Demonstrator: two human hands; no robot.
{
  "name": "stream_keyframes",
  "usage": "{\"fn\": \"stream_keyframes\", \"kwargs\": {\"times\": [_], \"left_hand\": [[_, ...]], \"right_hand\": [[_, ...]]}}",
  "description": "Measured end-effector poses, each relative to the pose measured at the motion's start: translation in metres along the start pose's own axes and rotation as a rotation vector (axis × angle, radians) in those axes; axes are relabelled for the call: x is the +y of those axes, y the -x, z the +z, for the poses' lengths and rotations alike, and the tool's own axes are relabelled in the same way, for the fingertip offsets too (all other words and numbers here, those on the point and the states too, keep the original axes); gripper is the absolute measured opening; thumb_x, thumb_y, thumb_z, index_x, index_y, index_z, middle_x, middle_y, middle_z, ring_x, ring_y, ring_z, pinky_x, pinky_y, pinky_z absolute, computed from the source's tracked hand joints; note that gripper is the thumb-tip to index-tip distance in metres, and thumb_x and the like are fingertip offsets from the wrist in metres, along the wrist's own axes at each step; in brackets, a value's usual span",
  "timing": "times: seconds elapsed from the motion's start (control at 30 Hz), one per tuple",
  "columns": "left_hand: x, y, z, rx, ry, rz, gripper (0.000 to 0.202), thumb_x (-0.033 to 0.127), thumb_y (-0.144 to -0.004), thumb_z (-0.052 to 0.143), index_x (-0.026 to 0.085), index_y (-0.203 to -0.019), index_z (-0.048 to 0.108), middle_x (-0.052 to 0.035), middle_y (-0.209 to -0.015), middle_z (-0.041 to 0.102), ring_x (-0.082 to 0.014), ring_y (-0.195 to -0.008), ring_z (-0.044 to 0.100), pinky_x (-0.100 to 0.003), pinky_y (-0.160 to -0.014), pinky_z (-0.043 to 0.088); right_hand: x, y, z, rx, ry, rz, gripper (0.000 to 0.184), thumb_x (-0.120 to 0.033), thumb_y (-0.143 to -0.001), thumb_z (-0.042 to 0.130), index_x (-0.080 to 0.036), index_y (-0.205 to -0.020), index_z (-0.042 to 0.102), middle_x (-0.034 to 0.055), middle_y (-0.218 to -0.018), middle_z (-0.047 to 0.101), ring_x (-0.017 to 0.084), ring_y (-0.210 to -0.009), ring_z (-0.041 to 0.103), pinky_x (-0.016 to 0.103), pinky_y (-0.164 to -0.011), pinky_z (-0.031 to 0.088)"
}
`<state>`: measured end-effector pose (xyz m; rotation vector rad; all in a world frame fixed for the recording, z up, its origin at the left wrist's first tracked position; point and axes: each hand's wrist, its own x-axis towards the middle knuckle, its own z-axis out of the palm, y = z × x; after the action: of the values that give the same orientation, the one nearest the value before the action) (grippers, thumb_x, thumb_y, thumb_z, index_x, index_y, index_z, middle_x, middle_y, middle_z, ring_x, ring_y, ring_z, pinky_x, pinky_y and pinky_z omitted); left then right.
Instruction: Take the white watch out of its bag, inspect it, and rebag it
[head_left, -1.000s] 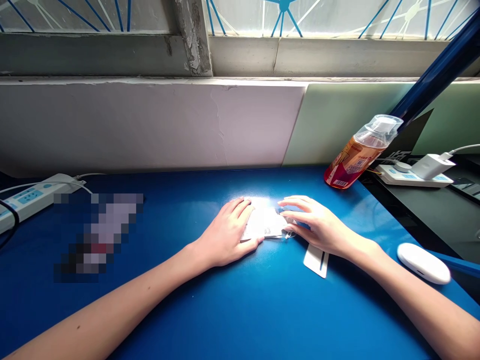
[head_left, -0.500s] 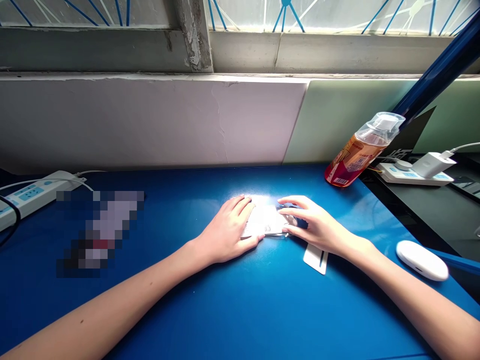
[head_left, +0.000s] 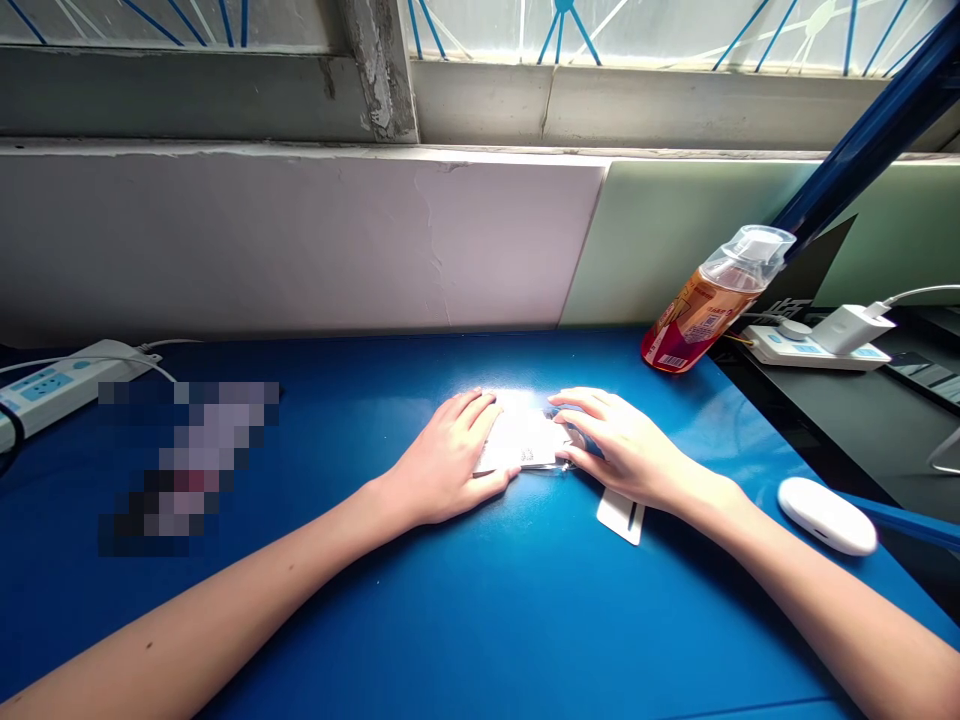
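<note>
Part-covering packet (head_left: 525, 440), toward far edge of counter (head_left: 495, 600), w/ L hand (head_left: 450, 462) — fingers flat, thumb wide; curling R hand (head_left: 628, 440) at right end, can't tell if gripping — unchanged vs a sec ago, no visible headway.

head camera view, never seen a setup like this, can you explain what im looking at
There is no machine: these are a person's own left hand and right hand, filmed by a camera worn on the head, looking forward and down. On the blue table, the left hand rests over one end of a shiny white packet, while the right hand is at the other. I can't tell how firm either grip is. A white card shows just below the right hand. Farther right are a white rounded object and a clear-capped orange and red bottle.
</note>
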<state>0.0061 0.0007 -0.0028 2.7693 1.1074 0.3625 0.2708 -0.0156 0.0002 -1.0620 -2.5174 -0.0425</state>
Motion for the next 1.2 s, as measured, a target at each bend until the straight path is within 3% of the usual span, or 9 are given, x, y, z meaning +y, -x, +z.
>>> {"fn": "stream_keyframes", "kwargs": {"times": [0.3, 0.5, 0.7, 1.07, 1.2], "left_hand": [[0.000, 0.000, -0.001, 0.042, 0.023, 0.037, 0.065, 0.053, -0.092, 0.055, 0.008, -0.138, 0.050, -0.0229, -0.146, 0.051, -0.0395, -0.139, 0.042, -0.057, -0.116, 0.034], [-0.002, 0.001, 0.000, 0.063, 0.057, 0.039, 0.063, 0.054, -0.092, 0.056, 0.013, -0.140, 0.049, -0.0201, -0.146, 0.051, -0.0384, -0.140, 0.042, -0.056, -0.115, 0.035], [0.000, 0.000, 0.000, 0.052, 0.014, 0.039, 0.064, 0.053, -0.091, 0.056, 0.008, -0.137, 0.051, -0.0224, -0.145, 0.052, -0.0390, -0.139, 0.042, -0.056, -0.116, 0.034], [0.000, 0.000, 0.002, 0.050, -0.025, 0.019, 0.062, 0.054, -0.092, 0.054, 0.010, -0.136, 0.052, -0.0213, -0.145, 0.052, -0.0372, -0.139, 0.044, -0.053, -0.117, 0.034], [0.000, 0.000, 0.002, 0.046, -0.025, 0.023, 0.064, 0.054, -0.092, 0.054, 0.009, -0.137, 0.051, -0.0219, -0.146, 0.051, -0.0377, -0.139, 0.043, -0.053, -0.117, 0.033]], "right_hand": [[0.001, 0.002, -0.013, -0.078, -0.075, 0.083, 0.023, -0.034, -0.095, 0.059, -0.017, -0.108, 0.065, 0.0192, -0.127, 0.065, 0.032, -0.118, 0.062, 0.050, -0.096, 0.056], [-0.002, 0.004, -0.001, -0.025, -0.139, 0.123, 0.033, -0.034, -0.089, 0.066, -0.018, -0.117, 0.063, 0.0193, -0.136, 0.060, 0.034, -0.124, 0.058, 0.053, -0.099, 0.054], [-0.006, 0.002, 0.007, 0.023, -0.121, 0.126, 0.025, -0.029, -0.090, 0.062, -0.017, -0.112, 0.064, 0.0185, -0.129, 0.065, 0.033, -0.119, 0.061, 0.052, -0.097, 0.055], [0.006, 0.001, -0.017, -0.035, -0.070, 0.102, 0.020, -0.031, -0.082, 0.070, -0.021, -0.098, 0.067, 0.0119, -0.112, 0.072, 0.031, -0.111, 0.064, 0.049, -0.093, 0.056], [0.006, 0.002, -0.018, -0.045, -0.035, 0.137, 0.023, -0.033, -0.081, 0.070, -0.019, -0.099, 0.067, 0.0148, -0.118, 0.069, 0.032, -0.112, 0.063, 0.048, -0.092, 0.055]]}}
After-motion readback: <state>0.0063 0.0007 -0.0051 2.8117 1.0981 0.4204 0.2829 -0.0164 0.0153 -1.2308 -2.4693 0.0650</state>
